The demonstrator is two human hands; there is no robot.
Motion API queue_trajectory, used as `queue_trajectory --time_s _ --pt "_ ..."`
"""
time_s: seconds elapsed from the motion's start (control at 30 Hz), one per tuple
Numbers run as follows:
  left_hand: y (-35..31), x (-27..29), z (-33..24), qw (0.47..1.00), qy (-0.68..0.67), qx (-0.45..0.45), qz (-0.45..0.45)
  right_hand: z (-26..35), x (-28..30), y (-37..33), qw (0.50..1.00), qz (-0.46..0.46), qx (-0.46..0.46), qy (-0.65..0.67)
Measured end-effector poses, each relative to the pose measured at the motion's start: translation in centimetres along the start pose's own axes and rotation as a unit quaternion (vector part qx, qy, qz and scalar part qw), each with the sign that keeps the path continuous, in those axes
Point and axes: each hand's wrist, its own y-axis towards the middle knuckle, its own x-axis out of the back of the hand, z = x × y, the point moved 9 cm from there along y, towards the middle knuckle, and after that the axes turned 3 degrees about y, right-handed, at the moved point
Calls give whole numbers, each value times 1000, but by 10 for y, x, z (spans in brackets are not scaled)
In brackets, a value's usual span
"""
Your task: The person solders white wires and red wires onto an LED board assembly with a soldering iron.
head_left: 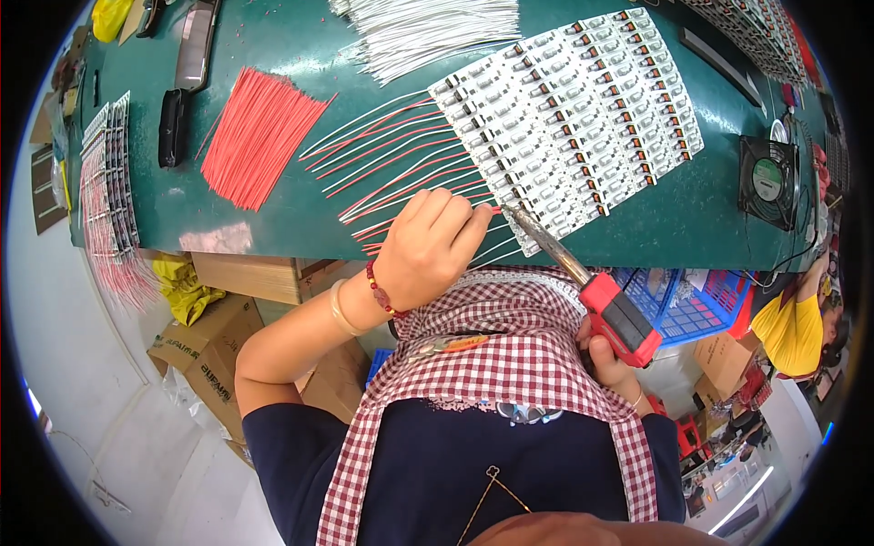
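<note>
My left hand is closed in a pinch on a red wire at the near left edge of the white circuit board panel. My right hand grips a red and black soldering iron, whose metal shaft slants up and left. Its tip rests at the board's edge, close to my left fingertips. Rows of small parts cover the panel. Along its left side red and white wires stick out over the table. My left fingers partly hide the wire's end.
On the green table lie a bundle of red wires, a bundle of white wires and a black case. A stack of wired boards stands far left. At right are a fan and, below, a blue basket.
</note>
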Motion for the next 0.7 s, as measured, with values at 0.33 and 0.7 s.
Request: queue_trajectory --time_s 0.33,0.7 --pt "4 4 2 1000 -2 20 -21 14 4 2 998 -34 26 36" --pt "0 1 6 1000 -6 21 -4 14 4 0 998 -36 41 33"
